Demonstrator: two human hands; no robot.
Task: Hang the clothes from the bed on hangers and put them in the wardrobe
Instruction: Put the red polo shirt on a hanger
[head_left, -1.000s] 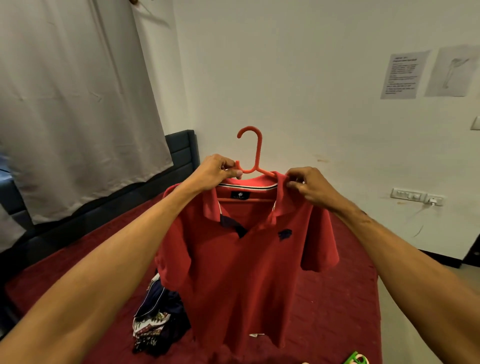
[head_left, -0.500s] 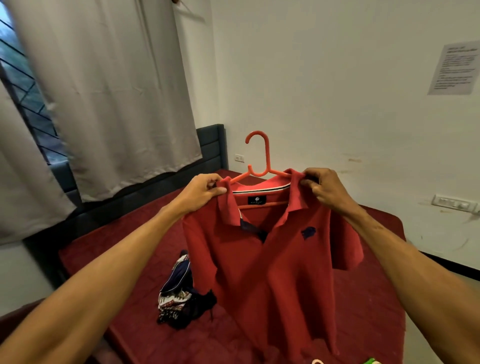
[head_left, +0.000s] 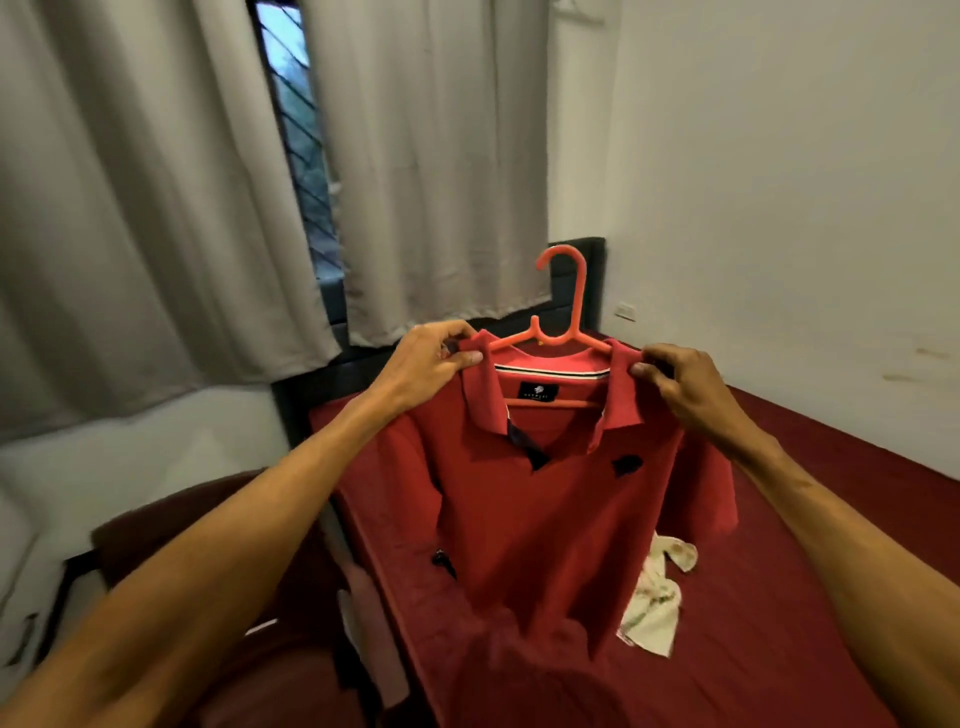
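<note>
A red polo shirt (head_left: 545, 499) hangs on an orange plastic hanger (head_left: 563, 301), held up in front of me above the bed (head_left: 831, 519). My left hand (head_left: 423, 364) pinches the shirt's left shoulder at the collar edge. At the other shoulder, beside the collar, my right hand (head_left: 680, 384) pinches the cloth. The hanger's hook stands upright above the collar. A pale floral garment (head_left: 654, 603) lies on the dark red bedsheet, partly hidden behind the shirt's hem. The wardrobe is not in view.
Grey curtains (head_left: 156, 208) cover a barred window (head_left: 301, 130) behind the bed's dark headboard (head_left: 587, 270). A white wall (head_left: 779, 182) runs along the right. A dark brown piece of furniture (head_left: 171, 525) stands at lower left beside the bed.
My view has swung left, bringing the window and curtains to the centre. The shirt stays held by both hands. The dark patterned clothes pile is gone from sight and a pale floral garment shows.
</note>
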